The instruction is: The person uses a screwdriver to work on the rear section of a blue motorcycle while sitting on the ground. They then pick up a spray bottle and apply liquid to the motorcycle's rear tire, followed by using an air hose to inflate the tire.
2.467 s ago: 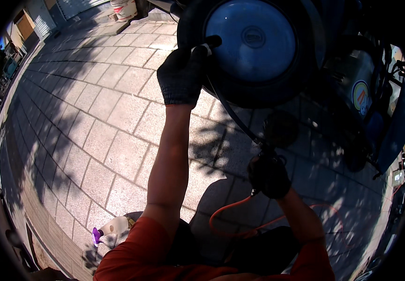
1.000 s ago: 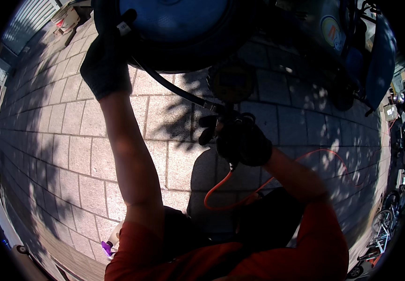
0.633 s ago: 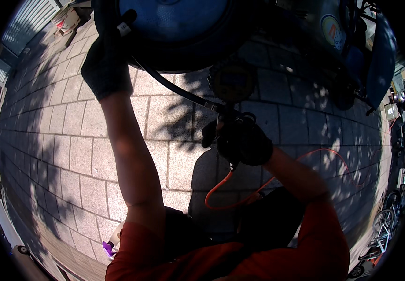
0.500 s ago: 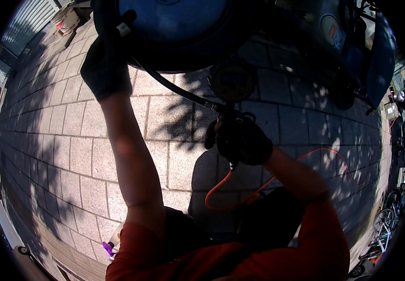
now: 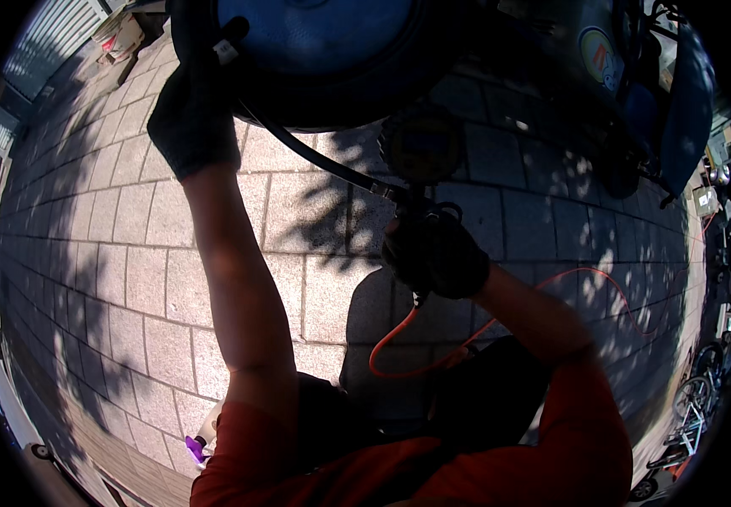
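Observation:
A dark tire (image 5: 332,110) around a blue wheel cover (image 5: 315,42) fills the top of the head view. At its left side is my left hand (image 5: 192,122) in a dark glove, its fingers lost in the shadow. My right hand (image 5: 441,258), gloved too, is wrapped around the handle of a tire inflator, whose round gauge (image 5: 420,144) faces up above the fist. From the inflator a black hose (image 5: 315,159) runs up left to the wheel, beside a fitting with a white tag (image 5: 225,52). An orange air hose (image 5: 395,331) leaves the inflator's lower end.
Pale paving slabs (image 5: 146,279) cover the ground, mottled with shade. A dark vehicle part with a round sticker (image 5: 600,55) stands at the upper right. Bicycles (image 5: 693,401) are at the far right edge, a bucket (image 5: 120,35) at the upper left. Something purple (image 5: 195,448) lies by my left elbow.
The fingers of my right hand have drawn in closer around the inflator's handle; one stuck out to the left before. My left hand has stayed almost in place by the wheel.

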The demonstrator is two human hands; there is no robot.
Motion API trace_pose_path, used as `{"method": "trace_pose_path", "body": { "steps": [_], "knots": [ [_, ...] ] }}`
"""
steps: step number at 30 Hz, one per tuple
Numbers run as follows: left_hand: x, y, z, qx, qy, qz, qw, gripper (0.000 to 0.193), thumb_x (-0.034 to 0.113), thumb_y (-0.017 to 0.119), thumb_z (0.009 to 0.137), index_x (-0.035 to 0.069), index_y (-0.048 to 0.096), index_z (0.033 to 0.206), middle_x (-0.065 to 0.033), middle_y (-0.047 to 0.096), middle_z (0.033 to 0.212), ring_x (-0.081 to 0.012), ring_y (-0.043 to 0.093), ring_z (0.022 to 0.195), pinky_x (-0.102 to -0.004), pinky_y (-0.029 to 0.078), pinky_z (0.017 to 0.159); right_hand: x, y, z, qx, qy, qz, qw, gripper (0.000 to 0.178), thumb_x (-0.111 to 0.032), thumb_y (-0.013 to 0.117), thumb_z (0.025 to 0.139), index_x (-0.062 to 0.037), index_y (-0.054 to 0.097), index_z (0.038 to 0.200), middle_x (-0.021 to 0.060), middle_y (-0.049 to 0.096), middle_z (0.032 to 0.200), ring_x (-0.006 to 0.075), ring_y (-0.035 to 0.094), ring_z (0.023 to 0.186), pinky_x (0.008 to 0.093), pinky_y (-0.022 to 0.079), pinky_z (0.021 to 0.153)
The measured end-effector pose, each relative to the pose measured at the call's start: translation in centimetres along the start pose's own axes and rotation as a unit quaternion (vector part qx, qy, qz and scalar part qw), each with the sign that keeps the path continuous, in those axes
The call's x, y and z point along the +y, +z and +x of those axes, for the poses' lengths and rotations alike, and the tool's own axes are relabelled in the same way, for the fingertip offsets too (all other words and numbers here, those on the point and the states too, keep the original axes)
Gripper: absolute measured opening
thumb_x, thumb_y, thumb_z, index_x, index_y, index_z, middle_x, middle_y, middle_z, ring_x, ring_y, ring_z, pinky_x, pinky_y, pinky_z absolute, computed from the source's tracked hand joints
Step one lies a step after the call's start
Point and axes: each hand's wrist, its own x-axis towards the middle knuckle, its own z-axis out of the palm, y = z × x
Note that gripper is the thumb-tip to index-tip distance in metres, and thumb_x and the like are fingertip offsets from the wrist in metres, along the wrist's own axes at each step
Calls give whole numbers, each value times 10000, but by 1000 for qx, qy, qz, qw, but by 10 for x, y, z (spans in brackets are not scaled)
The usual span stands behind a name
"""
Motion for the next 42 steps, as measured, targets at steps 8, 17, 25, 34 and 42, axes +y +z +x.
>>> {"method": "trace_pose_path", "body": {
  "steps": [8, 17, 25, 34, 42],
  "knots": [
    [5, 2, -2, 2, -12, -1, 1000, 411, 260, 742, 960, -82, 692, 1183, -89, 730, 917, -143, 636, 774, -281, 490, 708, -11, 4, -5, 34, 26, -6, 999, 257, -316, 602, 1037, -69, 669, 1057, 22, 605, 662, 90, 490, 468, 270, 368, 442],
    [-1, -11, 4, -57, 33, 49, 997, 445, 274, 720, 976, -74, 659, 1248, -91, 729, 989, -137, 655, 848, -282, 524, 760, -5, 5, -8, 63, 10, -27, 998, 356, -308, 627, 1027, -51, 645, 1273, 11, 627, 714, 69, 487, 490, 254, 377, 461],
    [6, -35, 5, -205, 125, 167, 956, 449, 205, 750, 943, -32, 623, 1302, -100, 726, 1088, -154, 691, 982, -299, 556, 876, -6, 0, -14, 61, 4, -42, 997, 419, -381, 522, 1072, -59, 586, 1333, 27, 578, 661, 81, 438, 451, 269, 337, 445],
    [8, -52, 14, -245, 226, 257, 907, 356, 187, 745, 932, 36, 657, 1242, -105, 733, 1089, -170, 715, 967, -295, 566, 858, -2, 1, -9, 60, 16, -64, 996, 447, -404, 539, 1058, -37, 585, 1311, 28, 587, 666, 94, 480, 447, 265, 373, 438],
    [3, -50, 14, -237, 190, 234, 924, 351, 86, 668, 962, 29, 620, 1304, -123, 718, 1086, -203, 697, 1004, -324, 562, 883, -9, 15, -16, 89, -8, -133, 987, 361, -309, 568, 1046, 1, 648, 1213, 2, 581, 638, 77, 512, 478, 249, 376, 444]
  ]
}}
